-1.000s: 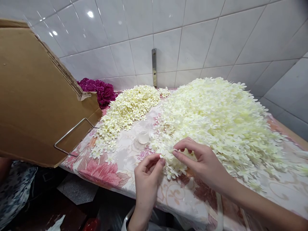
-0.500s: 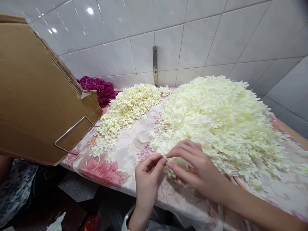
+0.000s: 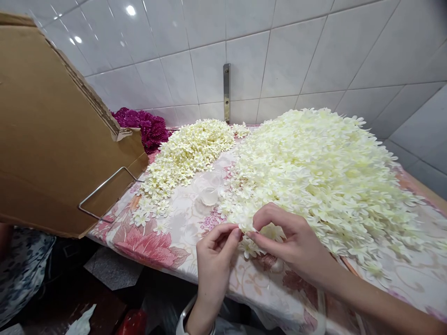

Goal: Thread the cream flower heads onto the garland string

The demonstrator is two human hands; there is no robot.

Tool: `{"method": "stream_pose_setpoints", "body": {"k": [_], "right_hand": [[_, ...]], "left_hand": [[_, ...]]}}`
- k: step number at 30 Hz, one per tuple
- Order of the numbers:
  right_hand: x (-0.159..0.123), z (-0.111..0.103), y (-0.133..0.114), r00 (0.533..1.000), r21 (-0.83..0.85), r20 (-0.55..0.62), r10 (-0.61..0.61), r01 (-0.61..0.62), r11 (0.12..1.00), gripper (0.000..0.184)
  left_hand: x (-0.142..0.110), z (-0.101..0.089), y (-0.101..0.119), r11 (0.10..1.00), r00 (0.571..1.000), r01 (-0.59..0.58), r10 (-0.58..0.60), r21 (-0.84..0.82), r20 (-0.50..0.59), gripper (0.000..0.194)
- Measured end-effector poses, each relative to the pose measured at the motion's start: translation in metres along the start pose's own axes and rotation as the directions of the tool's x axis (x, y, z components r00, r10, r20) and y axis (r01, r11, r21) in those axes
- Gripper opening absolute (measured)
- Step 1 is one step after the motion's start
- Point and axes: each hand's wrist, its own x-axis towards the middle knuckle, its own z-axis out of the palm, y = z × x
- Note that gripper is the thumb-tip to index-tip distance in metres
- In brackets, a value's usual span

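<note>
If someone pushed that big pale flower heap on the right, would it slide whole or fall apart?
The flower heap would probably crumble, since loose-looking blossoms lie scattered at its edge. It seems light for its size, being thin petals piled up. Its sloping sides suggest blossoms might tumble onto the tablecloth.

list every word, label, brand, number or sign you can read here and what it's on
No readable text anywhere in this view.
Large brown cardboard panel: no print on the side that shows.
Pink-and-white floral tablecloth: flowers and scrolls, no lettering.
Small round clear plastic cup: no marking can be made out.
Glossy white wall tiles: no lettering.
Shiny red object at the bottom edge: too dark and cut off to tell.
</note>
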Motion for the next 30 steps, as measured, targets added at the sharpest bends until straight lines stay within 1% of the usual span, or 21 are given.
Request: {"method": "stream_pose_setpoints", "body": {"k": [5,7,8,10,12,16,18,20,22,24,25,26,28,30], "right_hand": [[0.001,-0.001,0.000,0.997,0.035,0.041,0.070,-0.072,0.997,0.014],[0.002,-0.001,0.000,0.993,0.026,0.027,0.119,-0.119,0.993,0.016],[0.002,-0.002,0.001,0.988,0.011,-0.008,0.151,-0.151,0.988,0.016],[0.001,-0.002,0.004,0.970,-0.020,-0.117,0.213,-0.216,0.976,0.012],[0.000,-0.001,0.008,0.952,-0.033,-0.179,0.248,-0.258,0.966,0.011],[-0.001,0.000,0.012,0.955,-0.002,-0.147,0.259,-0.262,0.965,0.014],[-0.001,0.001,0.012,0.957,0.028,-0.145,0.252,-0.250,0.968,0.015],[-0.001,0.002,0.013,0.957,0.057,-0.160,0.242,-0.235,0.970,0.012],[0.000,0.003,0.015,0.956,0.088,-0.201,0.215,-0.201,0.976,0.007],[0.002,0.002,0.017,0.954,0.092,-0.251,0.165,-0.146,0.985,0.021],[0.003,0.000,0.018,0.953,0.069,-0.275,0.126,-0.111,0.991,0.026],[0.005,-0.003,0.019,0.952,0.023,-0.297,0.075,-0.072,0.997,0.029],[0.009,-0.009,0.021,0.936,-0.140,-0.346,-0.070,0.022,0.990,0.028],[0.014,-0.017,0.024,0.887,-0.351,-0.376,-0.266,0.129,0.927,0.026]], "left_hand": [[-0.001,0.000,-0.001,0.999,1.000,0.013,-0.013,-0.036,-0.002,0.007],[0.000,0.001,-0.001,0.998,1.000,0.024,-0.025,-0.056,-0.019,0.008],[0.000,0.002,-0.001,0.997,0.999,0.031,-0.033,-0.066,-0.027,0.009],[0.000,0.003,0.000,0.996,0.998,0.043,-0.046,-0.082,-0.035,0.010],[0.000,0.003,0.000,0.995,0.998,0.046,-0.049,-0.089,-0.035,0.011],[0.001,0.002,-0.002,0.996,0.998,0.040,-0.044,-0.081,-0.046,0.012],[0.002,0.001,-0.004,0.998,0.998,0.034,-0.037,-0.061,-0.046,0.014],[0.003,0.000,-0.007,0.999,0.999,0.017,-0.018,-0.033,-0.045,0.015],[0.003,0.000,-0.010,0.999,0.999,-0.031,0.030,-0.024,-0.046,0.018],[0.003,0.000,-0.012,0.996,0.995,-0.094,0.094,-0.002,-0.042,0.032],[0.002,0.000,-0.013,0.991,0.990,-0.131,0.132,0.018,-0.045,0.039],[0.001,0.000,-0.013,0.985,0.984,-0.167,0.169,0.047,-0.049,0.044],[-0.001,-0.001,-0.013,0.969,0.972,-0.222,0.229,0.111,-0.057,0.043],[-0.001,-0.002,-0.013,0.957,0.966,-0.245,0.255,0.154,-0.048,0.035]]}}
